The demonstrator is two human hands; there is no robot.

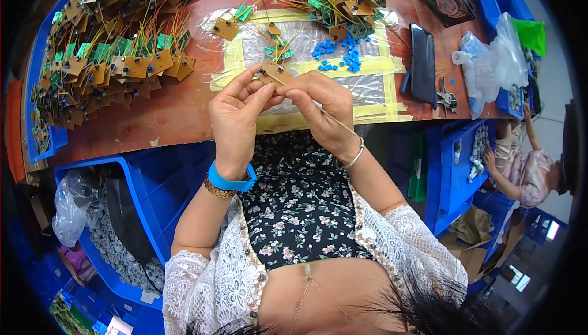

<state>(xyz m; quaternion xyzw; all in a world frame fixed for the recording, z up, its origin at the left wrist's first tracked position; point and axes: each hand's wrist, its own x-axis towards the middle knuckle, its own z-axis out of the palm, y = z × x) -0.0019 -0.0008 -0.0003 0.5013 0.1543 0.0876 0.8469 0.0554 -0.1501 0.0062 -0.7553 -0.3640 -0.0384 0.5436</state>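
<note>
My left hand [242,105] pinches a small brown circuit board [267,73] between thumb and fingers, over the taped middle of the table. Small dark parts stand on the board, and a green board [279,52] with thin wires lies just beyond it. My right hand [324,105] is closed on a thin light-coloured stick [335,119], which slants back toward the wrist. Its fingertips meet the board's right edge; the stick's front end is hidden by the fingers. Several small blue caps [343,53] lie loose beyond my right hand.
Rows of wired brown and green boards [116,65] fill a blue tray on the left. More boards [343,4] are piled at the back. On the right are a phone [422,59], keys [446,97], a black fan [447,1] and plastic bags [502,59]. Another person [527,173] works far right.
</note>
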